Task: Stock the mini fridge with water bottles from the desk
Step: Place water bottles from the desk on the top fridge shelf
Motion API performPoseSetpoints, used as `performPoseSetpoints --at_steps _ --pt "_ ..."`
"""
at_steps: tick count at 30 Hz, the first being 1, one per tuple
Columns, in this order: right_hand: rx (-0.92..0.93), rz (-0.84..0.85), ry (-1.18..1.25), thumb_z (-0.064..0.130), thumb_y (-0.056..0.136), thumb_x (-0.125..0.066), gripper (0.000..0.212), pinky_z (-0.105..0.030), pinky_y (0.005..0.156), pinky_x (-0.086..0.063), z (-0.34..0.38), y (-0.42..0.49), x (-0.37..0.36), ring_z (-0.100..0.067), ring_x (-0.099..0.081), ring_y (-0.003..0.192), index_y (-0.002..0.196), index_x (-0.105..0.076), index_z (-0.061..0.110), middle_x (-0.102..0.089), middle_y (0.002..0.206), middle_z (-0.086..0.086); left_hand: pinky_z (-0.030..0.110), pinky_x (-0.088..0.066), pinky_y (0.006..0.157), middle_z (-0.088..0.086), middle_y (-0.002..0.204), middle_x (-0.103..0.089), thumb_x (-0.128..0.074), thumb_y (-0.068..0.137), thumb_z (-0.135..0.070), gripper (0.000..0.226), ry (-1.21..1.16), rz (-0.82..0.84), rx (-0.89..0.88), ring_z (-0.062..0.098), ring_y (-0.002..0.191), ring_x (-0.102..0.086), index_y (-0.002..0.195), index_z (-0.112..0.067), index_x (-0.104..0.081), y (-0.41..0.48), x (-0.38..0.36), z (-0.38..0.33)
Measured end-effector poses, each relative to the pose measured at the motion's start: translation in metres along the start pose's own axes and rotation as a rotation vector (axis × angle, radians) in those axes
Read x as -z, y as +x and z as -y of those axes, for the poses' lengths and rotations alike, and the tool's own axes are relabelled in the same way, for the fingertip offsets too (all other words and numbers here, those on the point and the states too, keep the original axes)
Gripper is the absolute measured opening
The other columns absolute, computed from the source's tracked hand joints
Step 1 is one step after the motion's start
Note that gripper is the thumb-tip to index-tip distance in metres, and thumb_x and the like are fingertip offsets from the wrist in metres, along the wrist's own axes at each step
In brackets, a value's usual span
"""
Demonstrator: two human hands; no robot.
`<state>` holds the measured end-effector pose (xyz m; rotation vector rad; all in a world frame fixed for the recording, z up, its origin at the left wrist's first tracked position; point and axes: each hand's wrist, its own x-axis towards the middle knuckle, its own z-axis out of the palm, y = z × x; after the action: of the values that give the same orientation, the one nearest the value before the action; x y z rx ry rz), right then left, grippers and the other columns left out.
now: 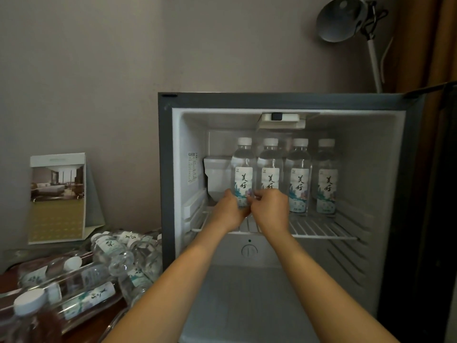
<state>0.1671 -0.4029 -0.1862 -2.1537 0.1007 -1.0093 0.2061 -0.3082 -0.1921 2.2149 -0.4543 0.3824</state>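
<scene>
far left on the tabletop (pixel 81 336): a folded card (pixel 58 196) standing against the wall, and just beside it loose bottles (pixel 111 248) heaped on their sides, touching and overlapping, white caps on. plenty there not yet stocked.

right of the heap, the mini fridge (pixel 165 169), door open to the far right. inside, a wire shelf (pixel 321 230) carrying four bottles upright in one row towards the back.

left hand (pixel 230 209) wrapped round the lower left of the leftmost bottle (pixel 243 169), grip closed on it, fingers curled round behind the label. right hand (pixel 269 209) curled against the same bottle's lower right, fingertips pinching near the label edge, knuckles in front of the base of the second bottle (pixel 270 167).

likely step: settling this bottle into the row. to do it well:
- keep it vertical and seat the base flat across the wires, not tipped into a gap.
- ease it in just beside the second bottle without knocking that one.
- face the label forward like the rest.
- loosen both grips only once it stands steady.

further right, third bottle (pixel 299 174) and fourth bottle (pixel 326 174), upright, labels outward, narrow gaps between. below the shelf, no bottles in view in the lower compartment.
</scene>
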Motion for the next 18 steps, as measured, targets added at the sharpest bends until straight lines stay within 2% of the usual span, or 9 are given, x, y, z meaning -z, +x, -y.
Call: performPoseSetpoints --at_steps 2,3,5,7,10,12,14,16,18 --pt "-0.004 0.007 -0.004 0.012 0.086 -0.062 0.030 -0.023 0.047 -0.028 0.000 -0.003 0.003 -0.021 -0.048 0.061 0.056 -0.058 0.009 -0.048 0.052 -0.001 0.035 -0.052 0.076 0.006 0.105 -0.066 -0.059 0.078 -0.042 0.045 0.053 -0.008 -0.012 0.023 0.093 -0.064 0.113 -0.016 -0.052 -0.001 -0.001 0.005" --pt "0.001 0.011 -0.003 0.009 0.084 -0.062 0.027 -0.023 0.048 -0.031 0.000 -0.004 0.004 -0.023 -0.053 0.063 0.058 -0.058 0.007 -0.052 0.054 -0.003 0.036 -0.052 0.075 0.005 0.105 -0.066 -0.061 0.079 -0.039 0.043 0.079 -0.024 -0.022 0.024 0.094 -0.064 0.114 -0.016 -0.051 -0.003 -0.002 0.006" --pt "0.019 0.013 0.016 0.006 0.083 -0.062 0.011 -0.023 0.062 -0.043 0.002 -0.008 0.008 -0.028 -0.065 0.081 0.082 -0.071 0.000 -0.070 0.078 -0.013 0.033 -0.050 0.077 0.005 0.112 -0.063 -0.064 0.082 -0.030 0.049 0.107 -0.058 -0.046 0.026 0.102 -0.061 0.124 -0.012 -0.045 -0.012 -0.002 0.004" --pt "0.026 0.021 0.057 0.007 0.085 -0.063 0.023 -0.023 0.075 -0.045 0.005 -0.016 0.012 -0.025 -0.066 0.096 0.106 -0.069 0.003 -0.072 0.101 -0.013 0.033 -0.048 0.080 0.006 0.118 -0.061 -0.065 0.083 -0.022 0.050 0.120 -0.112 -0.109 0.025 0.108 -0.059 0.128 -0.012 -0.044 -0.022 0.000 0.002" --pt "0.038 0.040 0.154 0.014 0.088 -0.062 0.029 -0.024 0.082 -0.046 0.013 -0.030 0.016 -0.024 -0.065 0.101 0.115 -0.065 0.007 -0.070 0.106 -0.012 0.035 -0.049 0.085 0.003 0.117 -0.062 -0.059 0.086 -0.013 0.036 0.082 -0.234 -0.203 0.022 0.107 -0.059 0.121 -0.015 -0.052 -0.045 0.011 -0.002" --pt "0.014 0.047 0.250 0.020 0.091 -0.058 0.029 -0.029 0.083 -0.047 0.020 -0.042 0.015 -0.024 -0.066 0.096 0.116 -0.063 0.008 -0.072 0.098 -0.013 0.031 -0.049 0.086 0.003 0.114 -0.064 -0.055 0.088 -0.009 0.030 0.037 -0.357 -0.223 0.020 0.104 -0.060 0.118 -0.013 -0.057 -0.068 0.021 -0.002" --pt "-0.002 0.044 0.358 0.025 0.094 -0.052 0.025 -0.031 0.078 -0.049 0.030 -0.058 0.012 -0.022 -0.068 0.083 0.111 -0.063 0.010 -0.072 0.081 -0.009 0.030 -0.052 0.079 0.002 0.103 -0.068 -0.055 0.088 -0.007 0.020 -0.030 -0.521 -0.298 0.018 0.093 -0.064 0.105 -0.012 -0.065 -0.093 0.030 0.005" --pt "0.009 0.072 0.454 0.028 0.096 -0.047 0.024 -0.036 0.077 -0.052 0.042 -0.075 0.006 -0.019 -0.067 0.075 0.100 -0.064 0.011 -0.067 0.067 0.000 0.029 -0.053 0.072 0.000 0.094 -0.068 -0.056 0.085 -0.006 0.016 -0.031 -0.627 -0.339 0.016 0.084 -0.065 0.095 -0.011 -0.066 -0.118 0.041 0.017" --pt "0.029 0.142 0.510 0.030 0.098 -0.043 0.025 -0.043 0.078 -0.053 0.054 -0.092 -0.003 -0.020 -0.067 0.074 0.085 -0.061 0.017 -0.064 0.063 0.005 0.022 -0.051 0.068 -0.001 0.088 -0.066 -0.058 0.082 0.000 0.016 0.024 -0.661 -0.352 0.012 0.078 -0.062 0.092 -0.010 -0.066 -0.139 0.055 0.033"
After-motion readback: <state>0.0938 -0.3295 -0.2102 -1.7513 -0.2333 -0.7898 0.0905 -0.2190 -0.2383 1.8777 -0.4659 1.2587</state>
